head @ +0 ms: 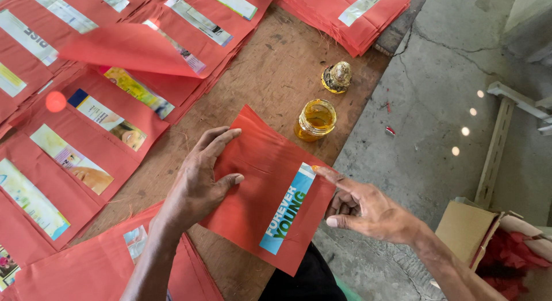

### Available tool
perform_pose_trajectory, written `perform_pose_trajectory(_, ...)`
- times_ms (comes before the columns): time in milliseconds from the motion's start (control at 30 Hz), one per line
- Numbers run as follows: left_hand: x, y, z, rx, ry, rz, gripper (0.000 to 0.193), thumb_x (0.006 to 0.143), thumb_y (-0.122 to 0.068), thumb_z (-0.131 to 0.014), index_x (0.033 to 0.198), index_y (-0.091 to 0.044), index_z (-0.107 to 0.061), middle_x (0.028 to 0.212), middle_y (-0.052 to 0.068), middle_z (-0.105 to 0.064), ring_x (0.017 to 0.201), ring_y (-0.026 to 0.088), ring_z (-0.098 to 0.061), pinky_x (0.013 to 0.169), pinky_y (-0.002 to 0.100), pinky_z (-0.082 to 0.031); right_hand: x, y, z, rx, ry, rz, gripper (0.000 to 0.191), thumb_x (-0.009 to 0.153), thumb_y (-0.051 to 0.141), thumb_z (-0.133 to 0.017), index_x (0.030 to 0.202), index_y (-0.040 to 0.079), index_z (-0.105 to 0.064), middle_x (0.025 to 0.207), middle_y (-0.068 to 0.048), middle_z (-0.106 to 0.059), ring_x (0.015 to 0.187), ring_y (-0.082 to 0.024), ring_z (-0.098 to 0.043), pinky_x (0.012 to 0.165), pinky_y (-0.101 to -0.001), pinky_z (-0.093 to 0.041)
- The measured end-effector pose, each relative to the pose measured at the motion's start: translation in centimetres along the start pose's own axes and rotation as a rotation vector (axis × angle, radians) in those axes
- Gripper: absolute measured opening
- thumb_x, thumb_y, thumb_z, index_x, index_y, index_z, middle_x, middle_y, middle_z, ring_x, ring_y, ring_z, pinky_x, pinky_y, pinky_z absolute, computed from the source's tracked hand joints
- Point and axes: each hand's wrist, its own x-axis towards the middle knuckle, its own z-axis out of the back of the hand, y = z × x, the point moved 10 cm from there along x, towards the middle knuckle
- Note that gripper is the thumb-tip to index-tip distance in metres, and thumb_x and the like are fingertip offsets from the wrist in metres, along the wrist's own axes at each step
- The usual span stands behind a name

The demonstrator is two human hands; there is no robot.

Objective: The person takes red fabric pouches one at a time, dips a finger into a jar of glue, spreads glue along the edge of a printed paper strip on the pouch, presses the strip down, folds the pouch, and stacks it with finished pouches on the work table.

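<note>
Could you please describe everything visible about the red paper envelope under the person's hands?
The red paper envelope looks like thin, slightly creased paper with a blue-and-white printed strip pasted across one end. It lies flat and skewed on the wooden table, its lower corner overhanging the edge. The left hand presses it down; the right hand touches the strip's end with its forefinger.

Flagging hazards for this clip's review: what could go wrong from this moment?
The open glue jar stands close behind the red paper envelope; a sweep of the right hand might tip it. The right forefinger looks glue-tipped and could smear the blue strip. The left hand pins only one side, so the envelope may shift.
</note>
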Motion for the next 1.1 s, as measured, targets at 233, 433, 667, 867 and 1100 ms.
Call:
perform_pose_trajectory(233,0.0,0.3,0.0,0.007,0.017,0.046,0.078,0.071,-0.005,-0.081,0.143,-0.013,-0.051,0.149,0.006,-0.049,0.134,0.03,-0.051,0.107,0.04,-0.043,-0.2,0.4,-1.5,-0.314,0.032,-0.171,0.093,0.086,0.021,-0.075,0.164,0.038,-0.027,0.079,-0.005,-0.072,0.068,-0.02,-0.065,0.073,-0.0363,-0.059)
perform_pose_trajectory(433,-0.4,0.4,0.3,-0.028,-0.013,-0.016,0.077,0.074,-0.007,-0.08,0.145,-0.015,-0.051,0.149,0.007,-0.05,0.135,0.03,-0.051,0.108,0.041,-0.044,-1.2,2.4,-4.9,-0.375,0.097,0.036,0.081,0.087,0.01,-0.064,0.158,0.029,-0.031,0.086,-0.007,-0.075,0.075,-0.025,-0.071,0.073,-0.0401,-0.059)
perform_pose_trajectory(667,-0.8,2.1,0.8,-0.115,-0.064,-0.083,0.061,0.072,-0.012,-0.084,0.131,-0.014,-0.066,0.14,0.01,-0.061,0.129,0.028,-0.061,0.105,0.04,-0.048,-2.8,2.3,-10.4,-0.568,0.163,0.268,0.079,0.088,0.005,-0.062,0.16,0.021,-0.032,0.089,-0.013,-0.07,0.079,-0.034,-0.07,0.073,-0.0441,-0.058)
perform_pose_trajectory(867,-0.9,2.9,0.9,-0.128,-0.074,-0.098,0.063,0.073,-0.015,-0.084,0.132,-0.011,-0.065,0.138,0.01,-0.062,0.124,0.026,-0.064,0.104,0.037,-0.05,-3.4,4.6,-10.0,-0.288,0.146,0.364,0.071,0.091,0.007,-0.068,0.157,0.021,-0.043,0.095,-0.013,-0.077,0.082,-0.027,-0.076,0.072,-0.0401,-0.061)
perform_pose_trajectory(1100,-0.6,2.8,0.8,-0.106,-0.071,-0.098,0.068,0.071,-0.016,-0.084,0.135,-0.01,-0.063,0.14,0.01,-0.061,0.126,0.027,-0.062,0.105,0.039,-0.049,-0.6,1.1,-0.5,-0.426,-0.173,-0.101,0.096,0.084,0.02,-0.072,0.163,0.039,-0.021,0.088,-0.005,-0.079,0.063,-0.018,-0.072,0.069,-0.0374,-0.064)
